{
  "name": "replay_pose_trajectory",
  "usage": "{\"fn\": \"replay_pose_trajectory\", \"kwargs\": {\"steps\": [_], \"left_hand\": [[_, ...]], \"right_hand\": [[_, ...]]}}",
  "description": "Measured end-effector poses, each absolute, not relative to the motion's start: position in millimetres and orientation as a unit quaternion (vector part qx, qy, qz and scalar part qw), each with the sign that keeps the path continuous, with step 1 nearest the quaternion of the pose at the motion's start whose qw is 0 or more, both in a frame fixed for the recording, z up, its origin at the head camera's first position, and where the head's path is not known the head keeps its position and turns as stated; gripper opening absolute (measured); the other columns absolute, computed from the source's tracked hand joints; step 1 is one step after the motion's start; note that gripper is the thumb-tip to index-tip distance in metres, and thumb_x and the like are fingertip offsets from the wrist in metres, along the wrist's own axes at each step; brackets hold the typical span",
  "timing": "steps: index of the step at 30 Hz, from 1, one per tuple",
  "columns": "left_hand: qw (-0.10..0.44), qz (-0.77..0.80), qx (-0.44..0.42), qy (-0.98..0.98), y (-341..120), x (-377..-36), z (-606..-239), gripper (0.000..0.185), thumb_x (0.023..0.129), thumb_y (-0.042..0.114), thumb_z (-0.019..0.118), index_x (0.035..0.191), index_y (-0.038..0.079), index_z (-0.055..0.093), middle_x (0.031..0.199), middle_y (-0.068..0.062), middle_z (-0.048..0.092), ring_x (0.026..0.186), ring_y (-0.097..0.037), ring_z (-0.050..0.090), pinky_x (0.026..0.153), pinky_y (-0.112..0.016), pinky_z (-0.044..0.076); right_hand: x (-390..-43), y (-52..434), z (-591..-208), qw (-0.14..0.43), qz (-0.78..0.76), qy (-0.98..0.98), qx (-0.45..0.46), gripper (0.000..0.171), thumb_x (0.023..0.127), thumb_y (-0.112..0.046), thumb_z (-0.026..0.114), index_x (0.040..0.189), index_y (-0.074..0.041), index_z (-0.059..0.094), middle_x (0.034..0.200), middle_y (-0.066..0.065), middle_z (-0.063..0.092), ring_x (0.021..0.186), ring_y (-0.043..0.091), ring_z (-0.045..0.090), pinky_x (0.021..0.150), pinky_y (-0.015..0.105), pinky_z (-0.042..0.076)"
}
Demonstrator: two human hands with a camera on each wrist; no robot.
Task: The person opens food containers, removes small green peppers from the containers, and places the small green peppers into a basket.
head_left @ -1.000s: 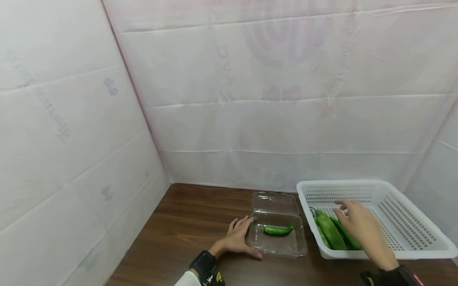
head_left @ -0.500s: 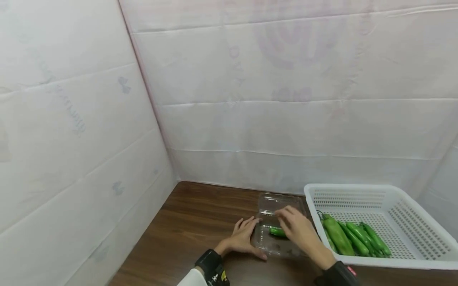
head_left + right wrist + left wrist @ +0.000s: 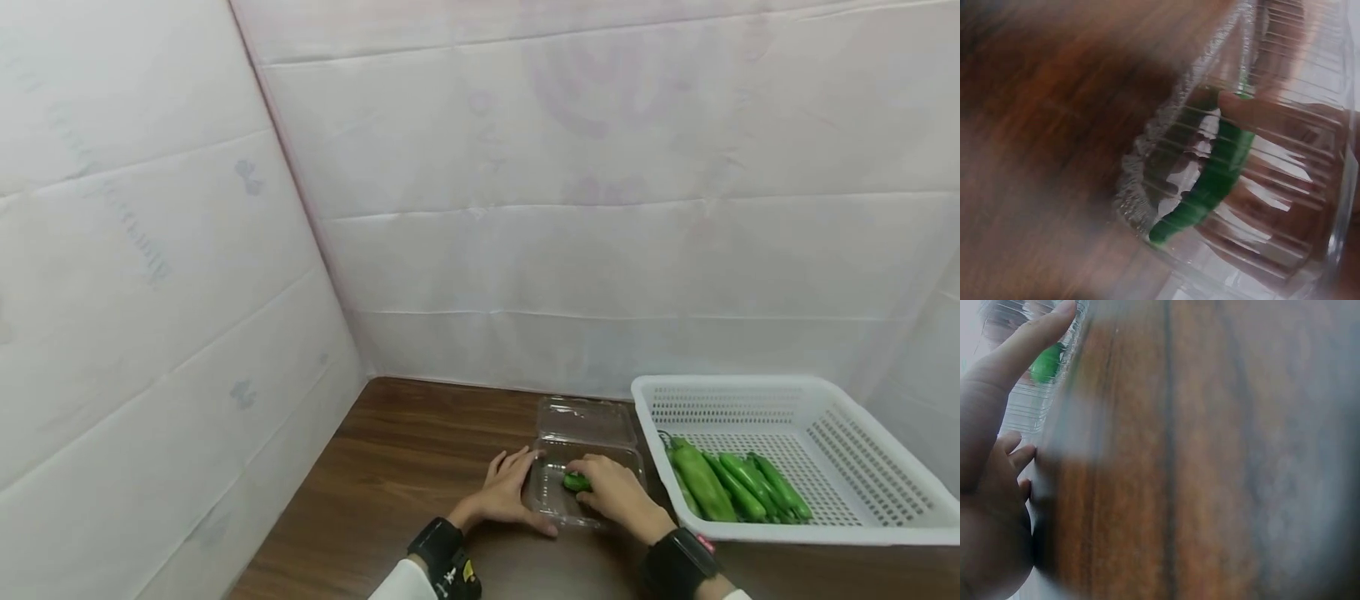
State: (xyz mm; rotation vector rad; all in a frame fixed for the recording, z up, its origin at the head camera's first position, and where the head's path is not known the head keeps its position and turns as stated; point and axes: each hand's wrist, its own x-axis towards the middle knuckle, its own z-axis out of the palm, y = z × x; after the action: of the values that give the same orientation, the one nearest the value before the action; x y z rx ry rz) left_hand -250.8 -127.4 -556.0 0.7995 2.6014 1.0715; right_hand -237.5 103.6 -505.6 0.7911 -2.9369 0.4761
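Observation:
A clear plastic clamshell container (image 3: 553, 500) stands on the wooden table with its lid (image 3: 588, 421) folded back. One green pepper (image 3: 575, 482) lies inside it. My right hand (image 3: 618, 493) reaches into the container, fingers and thumb curled round that pepper and covering its right part. Through the clear wall in the right wrist view, the thumb shows against the upper end of the pepper (image 3: 1219, 172). My left hand (image 3: 504, 497) rests spread at the container's left side, its fingertips at the rim and the thumb (image 3: 1035, 340) along the front corner.
To the right stands a white slotted basket (image 3: 862, 532), with several green peppers (image 3: 705, 483) of various sizes at its left end. White sheeting (image 3: 480, 258) walls off the back and sides of the brown table (image 3: 405, 450).
My right hand has moved left from over the basket to above the container, then down onto the pepper. The left hand stays at the container's side.

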Motion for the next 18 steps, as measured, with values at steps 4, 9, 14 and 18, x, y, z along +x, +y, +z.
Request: {"fn": "replay_pose_trajectory", "kwargs": {"steps": [4,9,14,18], "left_hand": [[0.095,0.361,0.267,0.889,-127,-255,-562,0.118,0.068,0.061,0.088,0.161,0.024,0.026,0.167,-0.009,0.031,0.158,-0.032,0.018,0.125,-0.063,0.003],[0.087,0.364,0.258,0.891,-131,-261,-569,0.119,0.066,0.056,0.091,0.161,0.026,0.026,0.167,-0.007,0.032,0.159,-0.030,0.017,0.126,-0.061,0.002],[0.092,0.373,0.253,0.888,-134,-262,-570,0.118,0.065,0.057,0.091,0.160,0.027,0.028,0.167,-0.007,0.032,0.159,-0.031,0.017,0.126,-0.062,0.001],[0.103,0.377,0.261,0.883,-131,-260,-567,0.117,0.066,0.060,0.089,0.160,0.027,0.028,0.167,-0.007,0.032,0.159,-0.032,0.016,0.126,-0.062,0.000]], "right_hand": [[-235,104,-503,0.049,0.134,-0.953,0.267,0.034,0.079,-0.008,0.085,0.112,-0.015,0.078,0.091,-0.001,0.067,0.085,0.022,0.069,0.061,0.040,0.057],[-226,102,-487,0.082,0.139,-0.949,0.270,0.034,0.090,-0.008,0.075,0.125,-0.012,0.074,0.096,0.003,0.073,0.079,0.019,0.068,0.055,0.028,0.048],[-215,102,-467,0.066,0.170,-0.953,0.241,0.034,0.096,-0.007,0.068,0.130,-0.011,0.068,0.113,0.009,0.076,0.090,0.026,0.073,0.056,0.031,0.052],[-206,108,-456,0.098,0.183,-0.953,0.219,0.032,0.098,-0.008,0.066,0.130,-0.007,0.065,0.110,0.013,0.074,0.086,0.027,0.073,0.061,0.037,0.058]]}}
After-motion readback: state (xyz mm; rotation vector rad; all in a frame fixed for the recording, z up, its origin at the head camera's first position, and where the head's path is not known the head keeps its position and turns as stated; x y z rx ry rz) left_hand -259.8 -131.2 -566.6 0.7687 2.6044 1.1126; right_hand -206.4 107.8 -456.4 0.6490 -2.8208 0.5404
